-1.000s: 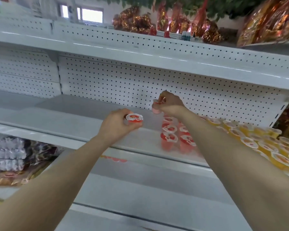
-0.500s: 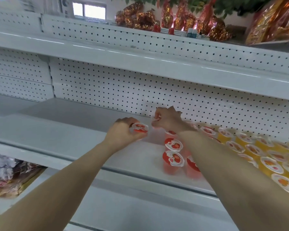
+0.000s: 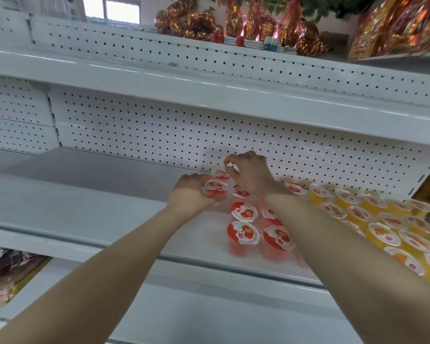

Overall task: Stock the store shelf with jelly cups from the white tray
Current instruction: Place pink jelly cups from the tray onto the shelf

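Left hand (image 3: 193, 196): clenched round a strawberry jelly cup (image 3: 215, 188), lid up, held just left of the strawberry block (image 3: 243, 212).
Right hand (image 3: 250, 175): fingers arched over the rearmost cup (image 3: 221, 174) at the block's back end; gripping or let go, cannot tell.
Step, as judged: placing, starting a new column left of the block.
Next move calls for lowering the held cup upright beside the block's back cups without knocking them.
Shelf (image 3: 85, 207): white, carries the block.
Orange jelly cups (image 3: 382, 232): packed right of the block.
Pegboard panel (image 3: 159, 135): directly behind the block, limits depth.
Upper shelf (image 3: 209, 95): above the block, limits headroom.
Foil-wrapped goods (image 3: 191, 23): high above the block.
White tray: not in view.
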A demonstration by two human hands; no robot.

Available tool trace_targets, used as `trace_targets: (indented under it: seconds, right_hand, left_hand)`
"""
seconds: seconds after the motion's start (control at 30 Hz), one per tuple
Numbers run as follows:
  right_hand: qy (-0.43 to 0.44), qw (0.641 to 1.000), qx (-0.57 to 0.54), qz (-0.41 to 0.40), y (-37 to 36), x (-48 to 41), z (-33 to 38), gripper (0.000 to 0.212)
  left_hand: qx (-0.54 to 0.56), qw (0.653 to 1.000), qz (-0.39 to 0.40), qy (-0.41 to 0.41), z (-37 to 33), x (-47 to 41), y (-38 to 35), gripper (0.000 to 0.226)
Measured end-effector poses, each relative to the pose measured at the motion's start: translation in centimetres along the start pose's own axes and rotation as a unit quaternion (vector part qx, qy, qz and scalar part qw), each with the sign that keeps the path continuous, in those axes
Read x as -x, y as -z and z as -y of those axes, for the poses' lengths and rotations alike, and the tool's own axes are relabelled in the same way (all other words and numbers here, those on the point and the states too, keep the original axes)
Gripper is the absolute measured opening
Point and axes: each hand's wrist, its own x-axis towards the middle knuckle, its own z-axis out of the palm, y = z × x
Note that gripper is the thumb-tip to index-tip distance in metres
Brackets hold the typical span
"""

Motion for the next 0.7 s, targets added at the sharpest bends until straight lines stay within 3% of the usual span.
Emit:
trace_targets:
  seconds: [0.3,0.43,0.7]
  right_hand:
    - [0.050,0.995,0.067,-0.059,2.0,3.9,0.0,0.033]
    - [0.062,0.991,0.080,-0.083,4.1,6.0,0.8,0.036]
    - [0.088,0.972,0.125,-0.177,8.0,14.4,3.1,0.038]
  left_hand:
    - [-0.072,0.997,-0.014,-0.027,0.0,2.0,0.5,0.078]
    - [-0.095,0.985,-0.103,-0.100,-1.3,3.2,2.6,0.064]
    - [-0.132,0.961,-0.156,-0.187,-3.4,9.0,5.5,0.057]
